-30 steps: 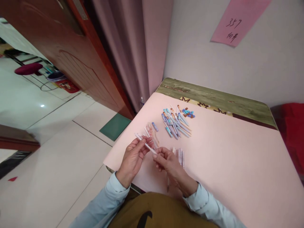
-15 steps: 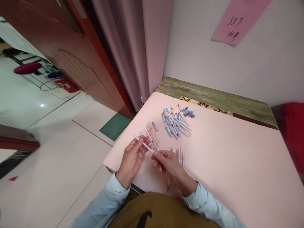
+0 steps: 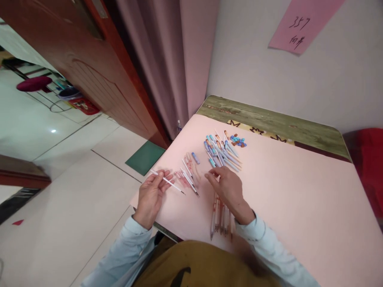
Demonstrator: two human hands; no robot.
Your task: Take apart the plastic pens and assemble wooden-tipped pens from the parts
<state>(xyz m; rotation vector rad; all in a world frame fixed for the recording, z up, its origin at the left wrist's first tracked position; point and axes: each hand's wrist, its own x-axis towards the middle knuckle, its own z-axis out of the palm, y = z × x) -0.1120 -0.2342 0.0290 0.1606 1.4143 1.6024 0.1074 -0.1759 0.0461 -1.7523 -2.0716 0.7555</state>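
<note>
The left hand [image 3: 151, 197] is near the left edge of the pink-covered bench [image 3: 287, 203], its fingers pinching a white refill [image 3: 172, 183]. The refill slants down to the right, its thin dark tip pointing away from the fingers. The right hand [image 3: 229, 190] is well apart from the left, between a pile of pens [image 3: 229, 157] and a row of clear pens [image 3: 220, 223] close to the person's body. Its fingers are bent, thumb and forefinger near each other; whether they hold anything I cannot tell. Between the hands lie loose refills [image 3: 189, 181] beside reddish clear tubes [image 3: 181, 176], with a blue piece [image 3: 195, 158] just beyond. Small blue and brown bits [image 3: 238, 140] sit beside the pile's far end.
</note>
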